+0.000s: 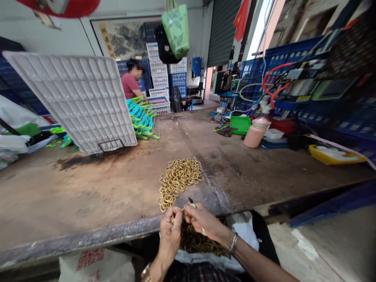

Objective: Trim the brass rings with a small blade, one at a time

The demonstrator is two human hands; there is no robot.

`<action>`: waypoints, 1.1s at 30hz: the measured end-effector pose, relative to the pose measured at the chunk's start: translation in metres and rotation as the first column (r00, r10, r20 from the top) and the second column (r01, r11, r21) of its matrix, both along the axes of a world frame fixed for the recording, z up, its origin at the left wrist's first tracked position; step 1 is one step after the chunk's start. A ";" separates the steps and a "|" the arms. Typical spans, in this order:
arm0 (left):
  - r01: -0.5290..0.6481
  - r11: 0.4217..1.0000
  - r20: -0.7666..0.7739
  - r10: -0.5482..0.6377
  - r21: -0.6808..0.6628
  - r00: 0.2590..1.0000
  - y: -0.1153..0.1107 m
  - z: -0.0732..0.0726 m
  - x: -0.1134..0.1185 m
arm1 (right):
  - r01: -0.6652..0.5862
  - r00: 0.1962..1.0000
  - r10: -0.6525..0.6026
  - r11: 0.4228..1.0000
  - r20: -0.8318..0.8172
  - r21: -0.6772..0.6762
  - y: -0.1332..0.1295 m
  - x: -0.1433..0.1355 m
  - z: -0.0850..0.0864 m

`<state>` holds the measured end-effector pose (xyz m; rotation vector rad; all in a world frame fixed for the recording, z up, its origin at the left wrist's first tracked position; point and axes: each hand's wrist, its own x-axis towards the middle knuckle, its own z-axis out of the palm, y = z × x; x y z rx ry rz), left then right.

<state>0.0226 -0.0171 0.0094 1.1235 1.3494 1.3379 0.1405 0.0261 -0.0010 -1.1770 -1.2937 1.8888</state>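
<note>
At the table's front edge my left hand [171,231] is closed, pinching a brass-coloured ring [173,217]. Close against it, my right hand [205,220] is closed around a slim knife-like tool [191,202]; its dark pointed tip sticks up past the fingers and a pale end shows below the palm. The fingertips of both hands meet at the ring. Just beyond them a heap of brass-coloured rings [180,174] lies on the table. Below my hands, a pale bag [245,227] on my lap holds many darker rings [195,243], partly hidden by my right hand.
A large white moulded panel [85,98] stands tilted on the wooden table [102,192] at left. Behind it are green and turquoise hangers [143,119] and a co-worker [132,82]. On the right stand a pink bottle [256,132], a green tray [240,125] and a yellow tray [335,156].
</note>
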 end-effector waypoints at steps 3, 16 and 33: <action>0.019 0.998 0.020 -0.018 -0.055 1.000 0.000 -0.005 0.000 | 0.039 0.999 -0.039 0.999 0.003 0.001 0.001 0.001 0.001; 0.180 0.956 0.191 -0.136 -0.231 0.972 -0.001 -0.007 0.008 | 0.009 0.953 -0.149 0.883 0.262 0.469 0.001 0.011 0.004; 0.181 0.950 0.400 -0.068 -0.254 0.914 0.001 -0.004 0.013 | -0.325 0.746 -0.137 0.779 0.652 0.536 -0.005 0.020 0.007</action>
